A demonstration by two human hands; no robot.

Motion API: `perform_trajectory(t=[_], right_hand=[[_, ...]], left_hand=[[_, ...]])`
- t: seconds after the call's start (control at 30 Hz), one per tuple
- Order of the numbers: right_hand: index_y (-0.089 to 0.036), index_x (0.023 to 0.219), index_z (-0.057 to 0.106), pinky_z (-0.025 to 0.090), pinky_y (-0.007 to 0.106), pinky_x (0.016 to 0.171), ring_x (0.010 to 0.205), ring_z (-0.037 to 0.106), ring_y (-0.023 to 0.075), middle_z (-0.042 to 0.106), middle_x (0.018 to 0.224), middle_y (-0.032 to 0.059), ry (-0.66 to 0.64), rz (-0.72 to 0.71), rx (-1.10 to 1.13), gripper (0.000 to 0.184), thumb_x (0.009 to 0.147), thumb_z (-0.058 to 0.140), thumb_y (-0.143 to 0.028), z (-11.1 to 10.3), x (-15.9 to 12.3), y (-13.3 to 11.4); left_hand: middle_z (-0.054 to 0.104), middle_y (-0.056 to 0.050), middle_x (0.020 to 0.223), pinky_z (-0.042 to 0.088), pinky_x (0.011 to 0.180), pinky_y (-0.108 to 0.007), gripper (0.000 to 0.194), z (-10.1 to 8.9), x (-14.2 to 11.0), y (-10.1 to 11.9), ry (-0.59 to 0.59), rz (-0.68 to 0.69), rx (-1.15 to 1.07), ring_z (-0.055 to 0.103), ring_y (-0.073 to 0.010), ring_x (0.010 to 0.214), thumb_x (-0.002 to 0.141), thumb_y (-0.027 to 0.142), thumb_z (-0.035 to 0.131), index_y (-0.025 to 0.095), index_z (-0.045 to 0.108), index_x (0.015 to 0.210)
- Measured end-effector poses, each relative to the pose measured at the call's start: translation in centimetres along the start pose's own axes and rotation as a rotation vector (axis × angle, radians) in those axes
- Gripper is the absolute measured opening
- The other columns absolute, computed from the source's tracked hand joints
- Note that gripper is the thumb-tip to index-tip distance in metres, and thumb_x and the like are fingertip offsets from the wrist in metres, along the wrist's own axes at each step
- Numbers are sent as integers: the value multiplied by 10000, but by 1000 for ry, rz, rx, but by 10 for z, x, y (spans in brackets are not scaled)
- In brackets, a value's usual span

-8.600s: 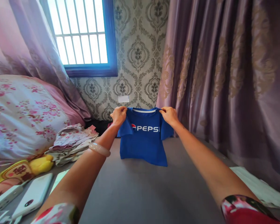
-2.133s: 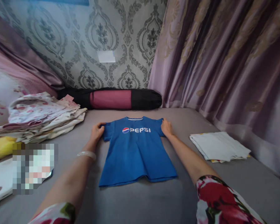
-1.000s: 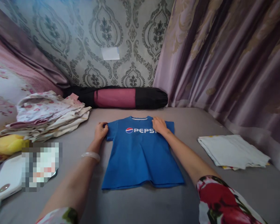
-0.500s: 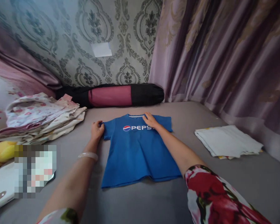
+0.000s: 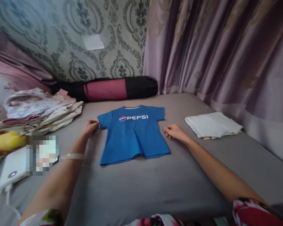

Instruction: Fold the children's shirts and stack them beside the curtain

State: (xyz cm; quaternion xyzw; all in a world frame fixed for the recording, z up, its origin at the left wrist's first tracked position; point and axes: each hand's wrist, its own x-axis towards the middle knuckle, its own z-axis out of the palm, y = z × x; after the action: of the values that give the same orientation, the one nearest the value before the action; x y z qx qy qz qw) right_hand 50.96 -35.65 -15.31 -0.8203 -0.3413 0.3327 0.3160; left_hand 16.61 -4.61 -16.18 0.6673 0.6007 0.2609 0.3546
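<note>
A blue T-shirt with a PEPSI print lies spread face up on a grey bed sheet, its collar at the far end. The front hem is slightly rumpled in the middle. At the left sleeve's edge is my left hand, its fingers pinched together on the cuff. My right hand is just off the shirt's right side, below the other sleeve. Its fingers are curled in and nothing shows in them.
Left sits a pile of patterned clothes, with a yellow item, a white power bank with cables and a blurred-out object nearer. A folded white cloth lies right. A black and pink roll bag lies along the wall.
My right hand has left the collar area and moved down and right, off the shirt, uncovering the whole print. My left hand stays by the left sleeve. The view has shifted.
</note>
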Motion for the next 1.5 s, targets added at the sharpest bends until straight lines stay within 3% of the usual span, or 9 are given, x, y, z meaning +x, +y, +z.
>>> perform_trajectory(t=[0.07, 0.2, 0.33, 0.43, 0.6, 0.8, 1.17, 1.4, 1.5], right_hand=[[-163, 711, 577, 313, 180, 391, 387, 471, 71, 581, 540, -11, -11, -48, -116, 290, 913, 440, -320, 0, -10, 5], [-167, 819, 587, 382, 202, 521, 543, 550, 108, 624, 640, 5, -3, -312, -259, 209, 850, 510, -359, -3, -30, 7], [-190, 1036, 538, 421, 218, 622, 670, 559, 123, 612, 793, -9, -224, -435, -263, 331, 790, 571, -408, -12, -56, 3], [-220, 1133, 521, 425, 229, 670, 754, 571, 140, 605, 911, 8, -320, -419, -395, 452, 738, 625, -415, -17, -74, -1], [-265, 1205, 502, 433, 267, 761, 887, 595, 187, 617, 1009, 33, -296, -435, -564, 449, 784, 561, -410, -16, -87, -5], [-272, 1145, 544, 443, 311, 818, 950, 605, 216, 636, 1057, 54, -233, -477, -604, 331, 839, 475, -377, -10, -91, -4], [-249, 1065, 577, 430, 338, 895, 1053, 596, 219, 648, 1126, 74, -137, -529, -599, 278, 871, 378, -246, -2, -88, 7], [-256, 884, 581, 423, 288, 681, 802, 645, 214, 661, 836, 61, 61, -569, -733, 189, 831, 418, -177, 17, -89, 10], [-236, 849, 552, 389, 293, 629, 759, 642, 220, 656, 829, 73, 113, -561, -825, 159, 855, 402, -181, 23, -88, 10]], left_hand=[[582, -9, 598, 448, 529, -236, 287, -8, -24, 1, -100, -10, -15, 557, -138, 555, 665, 364, 653, 138, 595, 830], [627, -15, 659, 451, 544, -232, 432, -26, -80, 0, -346, -12, -22, 579, -136, 591, 612, 491, 702, 149, 601, 855], [624, -7, 686, 463, 563, -256, 536, -37, -136, -2, -468, 8, 4, 593, -149, 621, 656, 596, 657, 160, 592, 962], [607, 4, 689, 456, 575, -266, 600, -41, -170, -7, -502, 37, 37, 589, -162, 648, 674, 601, 657, 170, 558, 1081], [573, 4, 843, 426, 622, -246, 724, -37, -205, -22, -432, 183, -6, 513, -125, 689, 684, 502, 702, 202, 441, 1289], [507, 13, 838, 382, 624, -232, 593, -28, -219, -25, -370, 234, -49, 434, -113, 677, 768, 432, 619, 232, 474, 1307], [561, -5, 701, 401, 613, -256, 493, -15, -217, -19, -250, 173, -87, 508, -159, 660, 822, 535, 438, 183, 606, 1124], [533, 21, 680, 382, 579, -252, 439, -1, -223, -3, -173, 186, 32, 481, -136, 587, 745, 413, 530, 199, 612, 1119], [493, 39, 622, 353, 552, -244, 360, 2, -222, 1, -144, 162, 101, 454, -129, 543, 707, 304, 507, 209, 624, 1034]])
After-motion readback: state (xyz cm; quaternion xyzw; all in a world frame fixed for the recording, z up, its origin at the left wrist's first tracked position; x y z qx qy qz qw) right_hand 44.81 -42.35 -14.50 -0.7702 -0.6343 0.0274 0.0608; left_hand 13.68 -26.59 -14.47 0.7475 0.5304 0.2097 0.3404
